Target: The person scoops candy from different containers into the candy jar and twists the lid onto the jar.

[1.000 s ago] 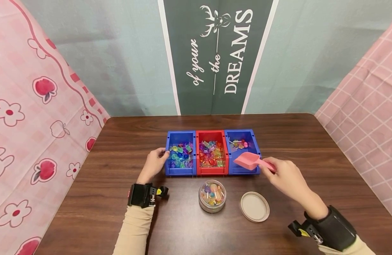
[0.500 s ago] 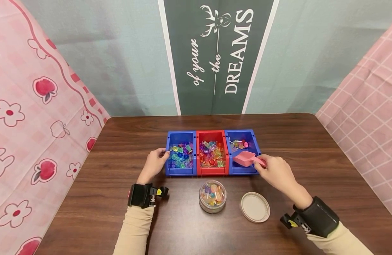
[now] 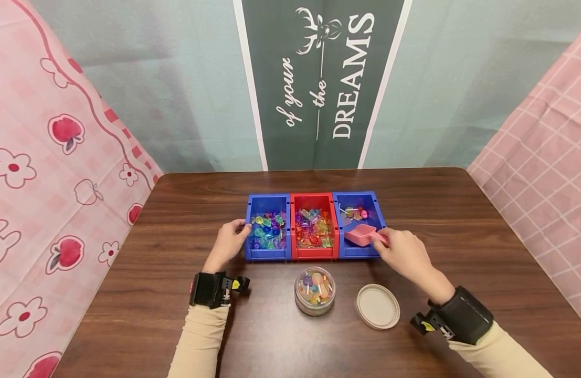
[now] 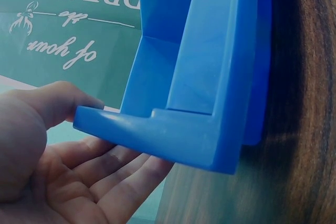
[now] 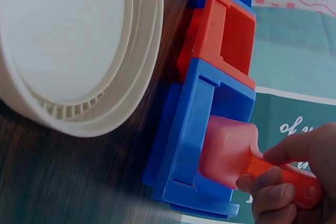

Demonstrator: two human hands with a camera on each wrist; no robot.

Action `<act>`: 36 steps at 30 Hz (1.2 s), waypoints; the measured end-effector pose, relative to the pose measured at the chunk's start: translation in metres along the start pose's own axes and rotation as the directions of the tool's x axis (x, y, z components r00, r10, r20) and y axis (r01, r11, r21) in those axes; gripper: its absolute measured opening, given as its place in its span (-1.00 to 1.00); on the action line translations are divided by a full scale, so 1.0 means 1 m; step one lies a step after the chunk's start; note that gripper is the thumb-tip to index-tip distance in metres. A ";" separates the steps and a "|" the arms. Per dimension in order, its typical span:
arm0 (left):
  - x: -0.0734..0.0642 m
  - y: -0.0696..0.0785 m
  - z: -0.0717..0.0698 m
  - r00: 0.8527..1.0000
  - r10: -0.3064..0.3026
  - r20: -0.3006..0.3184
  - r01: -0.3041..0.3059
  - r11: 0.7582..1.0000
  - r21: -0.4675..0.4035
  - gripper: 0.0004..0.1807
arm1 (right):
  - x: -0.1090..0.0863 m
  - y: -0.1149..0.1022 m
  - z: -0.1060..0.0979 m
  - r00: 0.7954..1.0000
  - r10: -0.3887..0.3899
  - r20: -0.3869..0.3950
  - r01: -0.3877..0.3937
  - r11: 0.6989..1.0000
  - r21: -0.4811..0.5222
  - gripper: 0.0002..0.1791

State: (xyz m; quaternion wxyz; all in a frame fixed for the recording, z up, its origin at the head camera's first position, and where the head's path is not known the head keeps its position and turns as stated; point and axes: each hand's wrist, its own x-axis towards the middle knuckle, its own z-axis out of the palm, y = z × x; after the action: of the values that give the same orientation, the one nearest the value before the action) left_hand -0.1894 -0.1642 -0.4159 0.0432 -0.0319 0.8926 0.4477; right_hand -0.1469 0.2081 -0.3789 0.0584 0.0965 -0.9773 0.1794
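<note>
My right hand (image 3: 405, 254) grips the handle of a pink scoop (image 3: 360, 234). The scoop's blade is inside the right blue bin (image 3: 358, 200), low near its front; in the right wrist view the scoop (image 5: 228, 153) shows its underside. A few small coloured pieces (image 3: 356, 213) with white sticks lie farther back in that bin. My left hand (image 3: 230, 242) holds the outer side wall of the left blue bin (image 3: 267, 202). In the left wrist view, the thumb (image 4: 60, 98) lies over that wall's edge and the other fingers pass beneath.
A red bin (image 3: 312, 200) full of translucent beads stands between the blue bins; the left one holds similar beads (image 3: 268, 231). In front stand a round clear jar (image 3: 315, 291) of coloured pieces and an off-white lid (image 3: 377, 306), on the wooden table (image 3: 271, 341).
My right hand has moved left and slightly forward, lowering the pink scoop from over the right bin's front into it. My left hand and the bins have stayed in place.
</note>
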 end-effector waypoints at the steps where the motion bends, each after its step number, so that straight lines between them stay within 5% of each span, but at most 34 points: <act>1: 0.000 0.000 0.000 1.000 -0.002 0.001 0.002 1.000 0.000 -0.56 | 0.001 0.000 0.001 1.000 0.001 0.001 -0.001 1.000 -0.006 -0.83; 22: 0.000 0.000 0.000 1.000 -0.013 -0.001 0.013 1.000 -0.006 -0.56 | 0.019 -0.003 0.011 0.988 0.126 0.084 -0.127 0.992 0.000 -0.68; 36: 0.000 0.000 0.000 1.000 0.000 0.006 0.000 1.000 0.008 -0.56 | 0.029 -0.006 0.016 0.982 0.160 0.103 -0.165 0.985 0.042 -0.78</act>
State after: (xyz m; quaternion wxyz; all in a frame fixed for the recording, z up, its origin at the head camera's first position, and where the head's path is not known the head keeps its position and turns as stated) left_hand -0.1893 -0.1646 -0.4158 0.0460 -0.0305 0.8941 0.4444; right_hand -0.1751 0.1921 -0.3876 -0.0075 0.0267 -0.9787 0.2032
